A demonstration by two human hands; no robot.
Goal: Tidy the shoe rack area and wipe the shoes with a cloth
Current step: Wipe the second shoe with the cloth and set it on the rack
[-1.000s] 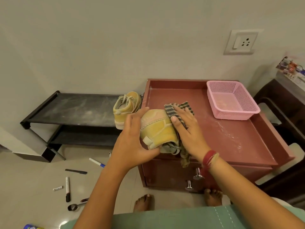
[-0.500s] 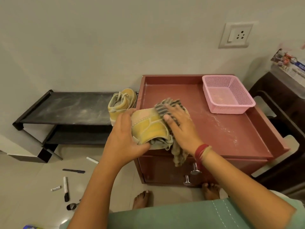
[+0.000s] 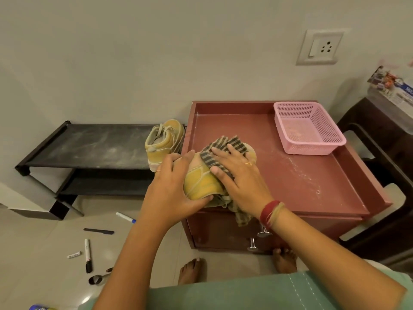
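Looking down from the head view, a yellow shoe is seen over the near left corner of a maroon cabinet; whether it rests on the top cannot be told. It is gripped by the left hand, with the fingers curled over its far left side and the thumb laid along its near edge. A striped cloth is draped over the shoe and pressed onto it by the right hand, whose fingers are straight and spread apart, flat on the fabric. One end of the cloth is left hanging over the cabinet's near edge, below the wrist, where a red thread band is worn.

A second yellow shoe is placed upright at the right end of the top shelf of a black shoe rack, just beside the cabinet. A pink basket is set at the far right of the cabinet top.

On the floor at the near left, a blue-capped pen, a black-capped marker and a spoon are scattered apart. Two bare feet are seen in front of the cabinet.
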